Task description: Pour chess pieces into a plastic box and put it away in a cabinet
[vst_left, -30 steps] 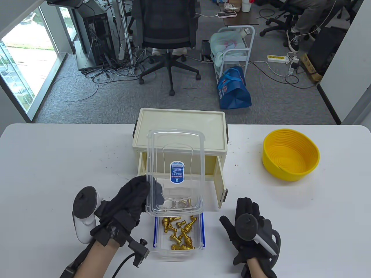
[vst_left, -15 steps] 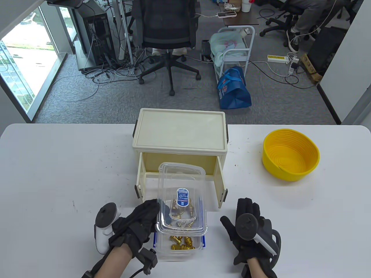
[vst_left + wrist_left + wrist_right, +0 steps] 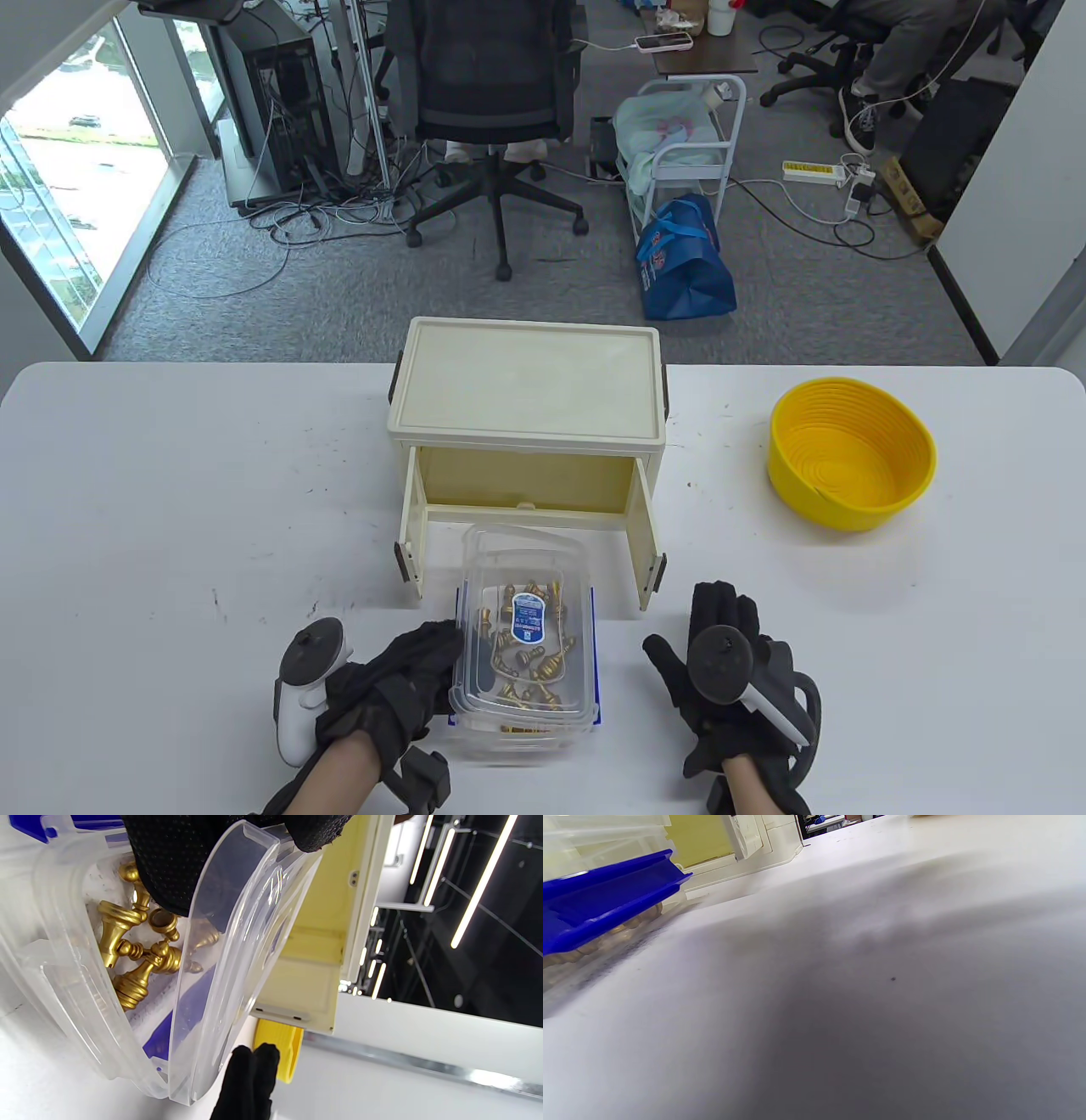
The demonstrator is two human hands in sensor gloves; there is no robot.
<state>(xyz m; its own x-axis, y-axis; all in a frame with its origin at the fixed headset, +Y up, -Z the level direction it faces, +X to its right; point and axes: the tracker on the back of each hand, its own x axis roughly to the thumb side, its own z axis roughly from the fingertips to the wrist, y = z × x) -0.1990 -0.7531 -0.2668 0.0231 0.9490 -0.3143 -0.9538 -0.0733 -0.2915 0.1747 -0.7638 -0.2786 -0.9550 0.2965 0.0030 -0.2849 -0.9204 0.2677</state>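
Note:
A clear plastic box [image 3: 462,722] with blue latches stands at the table's near edge, holding several gold chess pieces [image 3: 530,654]. Its clear lid [image 3: 526,560] with a blue sticker lies tilted over the box, the far end still raised. My left hand [image 3: 407,679] grips the lid's left edge; in the left wrist view its fingers [image 3: 178,861] pinch the lid [image 3: 229,942] above the gold pieces [image 3: 131,955]. My right hand [image 3: 721,671] lies flat on the table to the right of the box, holding nothing. The cream cabinet [image 3: 526,399] stands behind the box, both doors open.
A yellow bowl [image 3: 851,454] sits at the table's right. The cabinet's open doors [image 3: 649,548] flank the box's far end. In the right wrist view the box's blue latch [image 3: 606,895] is at the left, bare white table [image 3: 865,984] elsewhere.
My left hand has swung the lid down from upright onto the box, moving toward me and lower. The right hand has not moved.

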